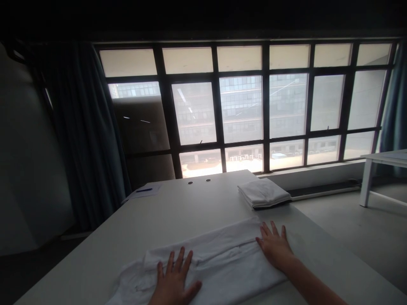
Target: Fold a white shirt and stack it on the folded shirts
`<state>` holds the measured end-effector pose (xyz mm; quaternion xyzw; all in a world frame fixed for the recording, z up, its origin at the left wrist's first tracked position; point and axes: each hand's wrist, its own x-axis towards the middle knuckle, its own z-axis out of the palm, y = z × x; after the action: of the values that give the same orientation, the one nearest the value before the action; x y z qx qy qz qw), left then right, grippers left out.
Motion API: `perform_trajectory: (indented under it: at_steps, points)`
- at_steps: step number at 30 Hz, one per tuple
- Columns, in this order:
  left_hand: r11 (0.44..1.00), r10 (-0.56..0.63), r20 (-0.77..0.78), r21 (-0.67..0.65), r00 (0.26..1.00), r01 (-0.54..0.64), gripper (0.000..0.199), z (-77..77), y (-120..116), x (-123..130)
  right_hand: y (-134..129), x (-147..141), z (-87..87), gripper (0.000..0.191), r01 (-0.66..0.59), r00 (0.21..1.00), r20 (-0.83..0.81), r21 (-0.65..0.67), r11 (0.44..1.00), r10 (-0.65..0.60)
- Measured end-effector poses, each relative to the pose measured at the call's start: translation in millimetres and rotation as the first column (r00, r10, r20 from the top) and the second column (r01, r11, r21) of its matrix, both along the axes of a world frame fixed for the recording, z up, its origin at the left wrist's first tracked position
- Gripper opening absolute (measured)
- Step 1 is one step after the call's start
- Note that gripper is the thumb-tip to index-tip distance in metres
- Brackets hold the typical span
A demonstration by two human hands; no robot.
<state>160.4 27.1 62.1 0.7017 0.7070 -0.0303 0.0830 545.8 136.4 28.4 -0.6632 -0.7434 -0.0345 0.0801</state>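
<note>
A white cloth garment (229, 271) lies partly folded across the near part of the table, with a lengthwise fold line along its middle. My left hand (174, 279) rests on its left part, palm down with fingers spread. At the garment's right end, my right hand (275, 245) lies flat, fingers apart, its fingertips over the cloth's edge. Neither hand grips anything. Left of my left hand the cloth is bunched and wrinkled. The garment's lower edge is partly cut off by the bottom of the view.
A stack of folded white cloth (265, 192), dark at its bottom, sits at the table's right edge. Paper with a blue pen (144, 189) lies at the far left of the white table (178, 212). Another white table (367, 178) stands at right. Windows and a curtain (85, 140) lie beyond.
</note>
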Motion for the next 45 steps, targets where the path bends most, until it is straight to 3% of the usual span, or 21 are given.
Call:
perform_trajectory:
  at_steps: [3,5,7,10,13,18,24,29,35,41,45]
  points:
    - [1.0,-0.011,-0.005,0.008,1.0,0.012,0.091,-0.5,2.2,14.8,-13.9,-27.4,16.1,0.046,-0.088,0.994,-0.06,0.128,0.988,0.096]
    - [0.999,-0.042,0.004,0.0,0.999,0.042,0.092,-1.4,3.5,28.5,-30.7,-53.1,26.2,0.045,-0.243,0.955,-0.13,0.163,0.956,0.265]
    - [0.995,-0.096,0.027,-0.011,0.995,0.096,0.095,-3.6,3.7,42.0,-49.7,-79.1,29.5,0.049,-0.428,0.873,-0.178,0.167,0.888,0.454]
    - [0.983,-0.181,0.072,-0.013,0.981,0.182,0.091,-9.5,2.6,56.7,-71.4,-107.4,19.0,0.061,-0.596,0.753,-0.267,0.11,0.795,0.601]
    - [0.976,-0.22,0.1,0.02,0.97,0.219,0.084,-14.7,1.7,59.9,-77.4,-115.1,3.0,0.064,-0.674,0.695,-0.33,0.013,0.739,0.639]
    - [0.977,-0.215,0.125,0.022,0.969,0.214,0.093,-4.5,2.6,30.9,-71.5,-102.7,-1.4,0.061,-0.708,0.673,-0.336,-0.037,0.705,0.659]
    - [0.982,-0.051,0.026,-0.182,0.998,0.055,0.109,23.6,0.2,-48.9,-70.2,-99.8,1.7,0.06,-0.699,0.689,-0.325,-0.06,0.713,0.648]
    - [0.971,0.079,-0.025,-0.224,0.997,-0.082,0.119,33.3,-7.0,-95.5,-67.9,-100.0,-1.4,0.06,-0.703,0.682,-0.343,-0.063,0.708,0.646]
    - [0.967,0.191,-0.029,-0.167,0.981,-0.193,0.121,47.6,-11.7,-110.8,-68.9,-99.4,0.4,0.06,-0.704,0.678,-0.351,-0.057,0.708,0.646]
    - [0.966,0.173,0.281,-0.235,0.944,-0.108,0.125,48.4,-3.5,-111.6,-71.8,-98.8,5.3,0.06,-0.698,0.687,-0.351,-0.078,0.712,0.636]
    - [0.951,0.215,0.312,-0.282,0.925,-0.125,0.135,42.8,1.0,-115.4,-71.4,-98.9,6.0,0.061,-0.7,0.69,-0.335,-0.081,0.71,0.642]
